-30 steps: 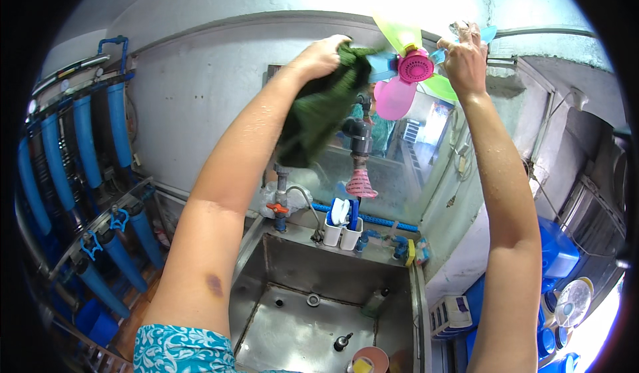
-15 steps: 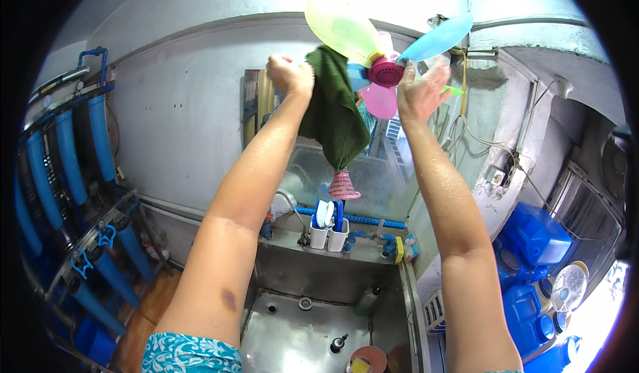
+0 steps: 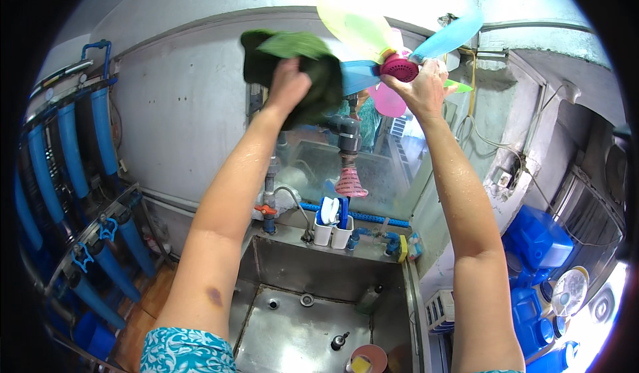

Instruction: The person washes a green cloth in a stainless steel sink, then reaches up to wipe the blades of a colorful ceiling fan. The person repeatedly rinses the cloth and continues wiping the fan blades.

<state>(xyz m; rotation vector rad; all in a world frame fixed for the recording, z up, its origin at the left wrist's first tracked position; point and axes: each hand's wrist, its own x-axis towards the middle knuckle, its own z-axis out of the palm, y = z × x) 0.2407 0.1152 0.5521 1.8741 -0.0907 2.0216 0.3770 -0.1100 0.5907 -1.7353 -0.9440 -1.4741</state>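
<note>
A dark green cloth [image 3: 325, 83] is in the grip of my left hand [image 3: 287, 88], raised up in front of the wall. It fans out around the fist, and its lower part hangs in front of a pipe. To its right is a fan with a magenta hub [image 3: 399, 68] and blades in yellow, blue, pink and green. My right hand [image 3: 425, 95] holds the fan at the hub's right side, thumb under the hub and fingers near the base of the upper blue blade [image 3: 452, 35]. The cloth comes close to the left blue blade [image 3: 359, 77].
Below is a steel sink [image 3: 286, 336] with a pink bowl [image 3: 374, 356] at its front. A grey tap pipe [image 3: 349, 133] ends in a pink wrapped spout [image 3: 351, 183]. White holders [image 3: 331, 236] stand on the ledge. Blue filter tubes [image 3: 72, 150] line the left, blue containers [image 3: 539, 236] the right.
My left hand has swung the cloth left and away from the hub, uncovering the tap pipe. My right hand, open beside the fan before, has closed on it near the hub.
</note>
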